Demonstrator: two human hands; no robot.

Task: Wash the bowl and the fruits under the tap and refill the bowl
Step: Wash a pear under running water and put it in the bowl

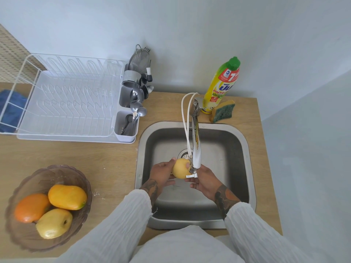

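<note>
Over the steel sink, my left hand grips a round yellow fruit just under the end of the chrome tap. My right hand is on the fruit's right side, fingers curled below the tap's spout; the spout hides where they touch. On the counter at the left stands a brownish glass bowl that holds an orange, a mango and a yellow apple-like fruit.
A white dish rack with a cutlery holder stands at the back left, a blue cloth beside it. A dish soap bottle and a sponge stand behind the sink. Two white hoses run along the tap.
</note>
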